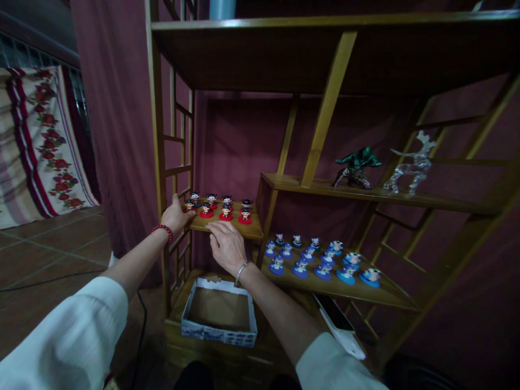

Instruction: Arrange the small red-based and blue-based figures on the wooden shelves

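Two rows of small black-haired figurines on red bases, one of them a front figurine (206,209), stand on the upper left shelf (252,230). My left hand (175,216), with a red bead bracelet on its wrist, is at the shelf's left end beside the post. Its fingers point toward the leftmost front figurine (189,206); whether they touch it I cannot tell. At the shelf's front edge my right hand (228,246), wearing a silver bangle, lies with fingers stretched out below the middle front figurine (226,212). Nothing shows in either hand.
Several blue-based figurines (300,268) stand on the lower right shelf (379,297). Above them are a dark green sculpture (358,168) and a clear glass animal (412,167). An open cardboard box (219,309) sits below my hands, and a white phone-like object (339,325) lies right of it.
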The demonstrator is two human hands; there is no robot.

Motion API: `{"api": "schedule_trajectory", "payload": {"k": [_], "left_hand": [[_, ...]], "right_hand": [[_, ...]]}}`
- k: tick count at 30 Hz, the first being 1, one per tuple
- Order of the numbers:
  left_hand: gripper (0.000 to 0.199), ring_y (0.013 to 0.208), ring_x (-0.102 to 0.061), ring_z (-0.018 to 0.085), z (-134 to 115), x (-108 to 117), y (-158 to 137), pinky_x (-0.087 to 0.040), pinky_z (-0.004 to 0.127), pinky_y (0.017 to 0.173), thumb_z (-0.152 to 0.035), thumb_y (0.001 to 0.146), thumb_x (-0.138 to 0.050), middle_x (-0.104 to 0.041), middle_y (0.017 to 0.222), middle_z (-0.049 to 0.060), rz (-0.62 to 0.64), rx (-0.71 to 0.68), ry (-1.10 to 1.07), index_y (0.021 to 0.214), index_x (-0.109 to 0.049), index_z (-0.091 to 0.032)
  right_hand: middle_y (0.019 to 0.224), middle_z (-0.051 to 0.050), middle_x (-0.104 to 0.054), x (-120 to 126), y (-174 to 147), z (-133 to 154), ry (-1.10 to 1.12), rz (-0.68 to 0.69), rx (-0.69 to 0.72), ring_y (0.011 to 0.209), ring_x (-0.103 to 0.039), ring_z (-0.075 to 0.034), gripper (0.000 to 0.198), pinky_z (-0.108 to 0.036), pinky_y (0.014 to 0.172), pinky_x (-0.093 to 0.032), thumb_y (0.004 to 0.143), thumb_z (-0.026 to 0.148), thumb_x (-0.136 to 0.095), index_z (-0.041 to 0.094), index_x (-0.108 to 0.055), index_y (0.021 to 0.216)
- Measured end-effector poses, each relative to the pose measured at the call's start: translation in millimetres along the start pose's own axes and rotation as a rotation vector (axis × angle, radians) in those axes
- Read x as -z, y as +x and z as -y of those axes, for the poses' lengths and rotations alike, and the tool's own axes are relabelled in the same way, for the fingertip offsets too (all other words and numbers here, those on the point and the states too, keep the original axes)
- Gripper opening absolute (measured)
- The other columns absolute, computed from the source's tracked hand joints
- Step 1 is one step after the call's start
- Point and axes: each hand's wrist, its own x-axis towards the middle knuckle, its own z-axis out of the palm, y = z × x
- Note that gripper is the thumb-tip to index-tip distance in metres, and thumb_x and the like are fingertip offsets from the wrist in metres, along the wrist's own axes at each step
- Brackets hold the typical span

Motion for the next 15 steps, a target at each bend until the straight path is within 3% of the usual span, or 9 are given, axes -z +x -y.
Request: {"api": "schedule_trajectory", "payload": {"k": [5,15], "left_hand": [[0.097,0.104,-0.057,0.031,-10,-2,5,-0.046,0.036,0.079,-0.054,0.065,-0.06,-0.059,0.115,0.018,0.025,0.045,0.044,0.137,-0.012,-0.011],[0.068,0.097,-0.06,0.028,-12,-6,5,-0.047,0.034,0.072,-0.047,0.069,-0.057,-0.064,0.106,0.015,-0.027,0.038,0.121,0.124,-0.03,-0.017]], "right_hand": [[0.109,-0.002,-0.062,1,0,-1,0.012,-0.008,-0.003,0.104,-0.048,-0.018,0.033,-0.031,0.094,-0.039,0.082,0.012,-0.044,0.021,-0.061,0.109],[0.109,-0.002,-0.063,-1,0,-2,0.007,-0.017,-0.004,0.103,-0.048,-0.017,0.033,-0.031,0.093,-0.04,0.082,0.011,-0.043,0.021,-0.061,0.108]]}}
